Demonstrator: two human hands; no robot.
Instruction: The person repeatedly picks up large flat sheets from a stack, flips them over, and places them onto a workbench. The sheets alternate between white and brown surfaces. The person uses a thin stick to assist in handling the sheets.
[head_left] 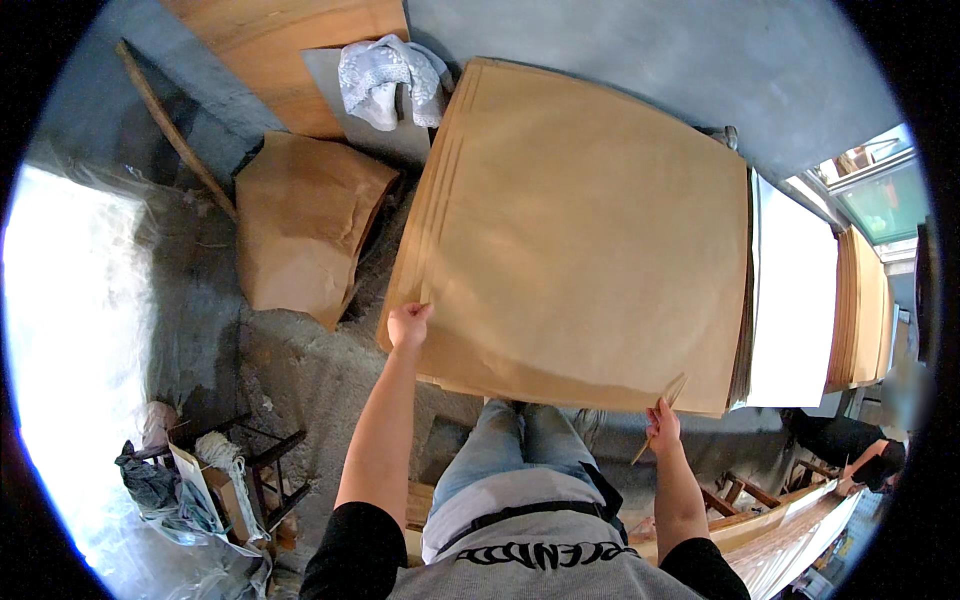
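My left grip [410, 325] is pinching the left edge of the brown sheet [590, 230] atop its pile [424, 235]; my right grip [662, 425] is clasping a thin stick [675, 391], its long axis slanting forward-right across the near-right corner.

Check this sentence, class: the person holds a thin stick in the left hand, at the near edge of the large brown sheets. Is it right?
Not quite: the head view shows the thin stick in the right hand, at the near edge of the large brown sheets. The left hand is at their left side.
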